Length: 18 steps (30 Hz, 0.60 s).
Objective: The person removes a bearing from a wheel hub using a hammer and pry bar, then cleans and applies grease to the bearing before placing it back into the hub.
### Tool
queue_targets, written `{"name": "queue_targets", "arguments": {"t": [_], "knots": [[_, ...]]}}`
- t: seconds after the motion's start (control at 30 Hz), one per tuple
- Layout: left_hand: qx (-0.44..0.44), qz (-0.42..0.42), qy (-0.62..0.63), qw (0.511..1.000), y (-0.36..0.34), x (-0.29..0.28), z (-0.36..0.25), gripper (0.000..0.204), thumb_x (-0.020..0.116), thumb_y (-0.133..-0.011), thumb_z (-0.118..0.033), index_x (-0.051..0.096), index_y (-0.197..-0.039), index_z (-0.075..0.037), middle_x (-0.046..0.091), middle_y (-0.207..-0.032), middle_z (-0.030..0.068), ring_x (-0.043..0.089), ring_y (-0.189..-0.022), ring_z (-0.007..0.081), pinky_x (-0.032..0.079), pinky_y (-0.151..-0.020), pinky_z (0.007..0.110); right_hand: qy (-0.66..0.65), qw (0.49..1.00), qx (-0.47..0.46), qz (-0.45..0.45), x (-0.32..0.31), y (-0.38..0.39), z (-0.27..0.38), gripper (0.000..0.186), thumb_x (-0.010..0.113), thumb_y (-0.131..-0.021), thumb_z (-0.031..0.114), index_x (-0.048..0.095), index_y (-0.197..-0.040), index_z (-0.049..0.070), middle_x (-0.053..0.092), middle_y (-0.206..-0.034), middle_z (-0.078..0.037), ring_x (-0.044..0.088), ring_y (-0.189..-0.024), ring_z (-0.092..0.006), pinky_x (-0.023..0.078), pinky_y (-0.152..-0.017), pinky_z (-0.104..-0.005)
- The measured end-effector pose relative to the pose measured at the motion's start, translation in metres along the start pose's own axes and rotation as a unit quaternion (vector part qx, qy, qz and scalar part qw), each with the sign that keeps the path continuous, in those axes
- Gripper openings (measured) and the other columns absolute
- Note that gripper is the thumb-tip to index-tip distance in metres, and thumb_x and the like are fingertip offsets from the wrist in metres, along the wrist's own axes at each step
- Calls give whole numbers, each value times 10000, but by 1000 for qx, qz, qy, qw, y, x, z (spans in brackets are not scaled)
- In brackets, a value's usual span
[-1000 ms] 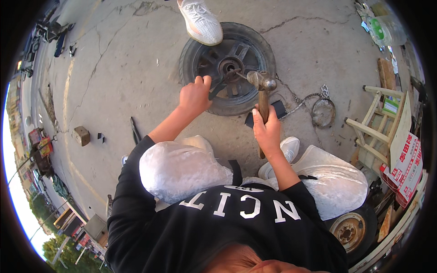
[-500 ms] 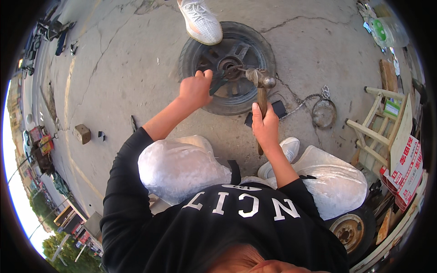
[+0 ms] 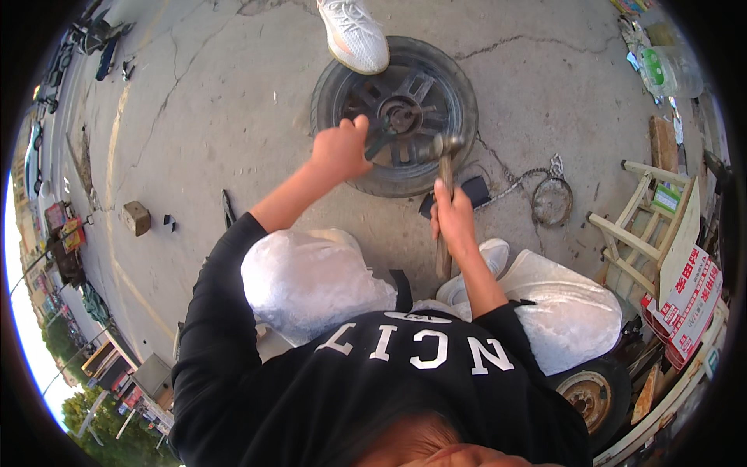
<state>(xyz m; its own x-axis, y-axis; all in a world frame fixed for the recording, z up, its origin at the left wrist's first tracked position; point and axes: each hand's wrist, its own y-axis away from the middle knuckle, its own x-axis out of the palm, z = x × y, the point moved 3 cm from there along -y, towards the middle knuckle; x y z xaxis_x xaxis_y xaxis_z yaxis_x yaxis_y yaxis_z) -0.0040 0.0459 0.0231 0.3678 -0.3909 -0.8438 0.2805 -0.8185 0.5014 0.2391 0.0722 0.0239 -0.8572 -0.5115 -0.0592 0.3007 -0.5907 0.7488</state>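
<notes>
Beneath us at every hour spreads cracked grey concrete point(image 3: 233, 117), the biggest thing we see. At 12 o'clock from the middle of our view, a dark-tyred wheel point(image 3: 411, 106) lies flat on it, spokes and hub facing up. Toward 3 o'clock we have a pale wooden stool point(image 3: 625, 235), and at 4 o'clock a second wheel point(image 3: 587, 397) with a rusty rim. Over the 4 o'clock side of the dark-tyred wheel is the head of our hammer point(image 3: 446, 145), its wooden handle running down toward 6; we cannot tell whether the head touches anything. Another person's white shoe point(image 3: 355, 37) covers the tyre at 11 o'clock. Our right hand point(image 3: 453, 216), at 5 o'clock from the hub, wraps its fingers round the hammer's handle. Our left hand point(image 3: 341, 152), at the hub's 8 o'clock, has its fingers curled tight around a dark-handled tool point(image 3: 377, 144) that points toward the hub; blur hides where its tip sits. Just outside the tyre at 5 o'clock we find a dark flat piece point(image 3: 472, 189). Farther out, at 4 o'clock from the hub, lies a round metal piece point(image 3: 551, 204), and at our view's 9 o'clock we spot a small brownish block point(image 3: 136, 219)
</notes>
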Motion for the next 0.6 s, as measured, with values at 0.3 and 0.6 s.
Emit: {"name": "queue_targets", "arguments": {"t": [0.3, 0.6], "knots": [[20, -9, -24, 999, 1, 5, 2, 623, 812, -658, -305, 441, -1083, -41, 618, -959, 180, 682, -822, 369, 570, -662, 433, -122, 923, -363, -48, -15, 61, 117, 427, 514, -998, 399, 472, -1018, -26, 478, -580, -15, 423, -402, -92, 346, -394, -234], [17, -57, -10, 998, -7, 1, 13, 630, 818, -650, -291, 433, -1080, -38, 615, -941, 186, 678, -808, 378, 565, -653, 445, -19, 998, 38, 36, -1, 7, -14, 427, 465, -1018, 427, 492, -952, 5, 475, -595, -31, 433, -376, -110, 354, -349, -259]]}}
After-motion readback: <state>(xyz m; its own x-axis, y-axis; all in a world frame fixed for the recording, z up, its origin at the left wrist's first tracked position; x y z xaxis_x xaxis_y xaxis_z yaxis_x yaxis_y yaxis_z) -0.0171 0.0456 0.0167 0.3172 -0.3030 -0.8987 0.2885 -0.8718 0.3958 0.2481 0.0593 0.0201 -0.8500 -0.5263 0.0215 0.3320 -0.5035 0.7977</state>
